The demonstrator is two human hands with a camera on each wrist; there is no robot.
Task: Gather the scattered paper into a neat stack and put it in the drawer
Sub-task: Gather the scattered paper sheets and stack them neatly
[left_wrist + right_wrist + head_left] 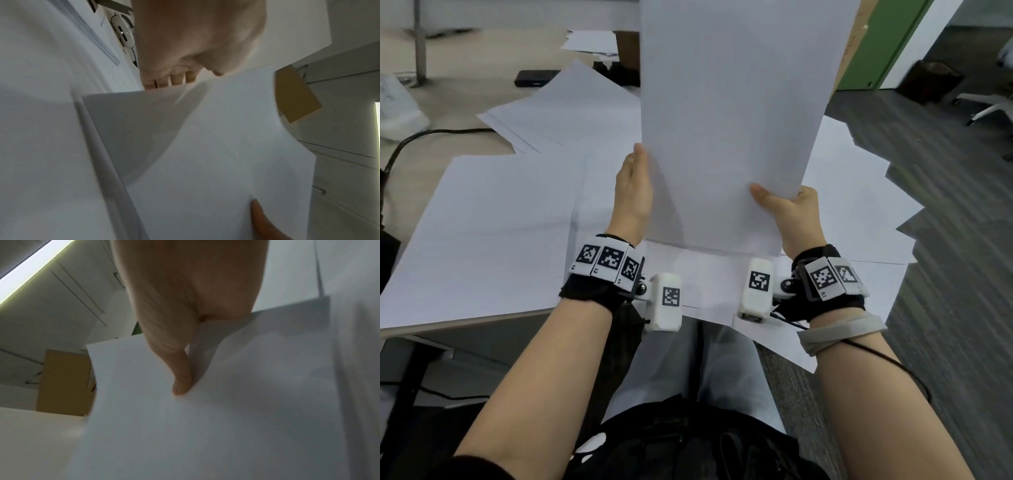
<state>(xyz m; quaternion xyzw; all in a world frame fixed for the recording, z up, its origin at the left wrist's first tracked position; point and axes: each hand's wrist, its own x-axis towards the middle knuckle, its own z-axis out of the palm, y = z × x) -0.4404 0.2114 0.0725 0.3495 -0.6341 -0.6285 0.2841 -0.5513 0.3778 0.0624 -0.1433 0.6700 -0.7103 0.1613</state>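
Note:
A sheaf of white paper (pixel 732 120) stands upright above the desk, its lower edge just over the loose sheets. My right hand (pixel 791 212) pinches its lower right corner, thumb (pixel 183 386) on the near face. My left hand (pixel 633 185) lies with straight fingers along the sheaf's left edge. In the left wrist view the sheaf (pixel 226 154) hides the fingertips of that hand (pixel 195 40). Scattered sheets (pixel 482 233) cover the desk on the left, and more (pixel 859 205) fan out over its right edge. No drawer shows in the head view.
The beige desk (pixel 448 102) carries a black cable (pixel 414 137) at the left and a black device (pixel 536 78) at the back. Grey carpet (pixel 945 240) and a chair base (pixel 989 106) lie to the right. White cabinet fronts with metal handles (pixel 345 129) show past the paper.

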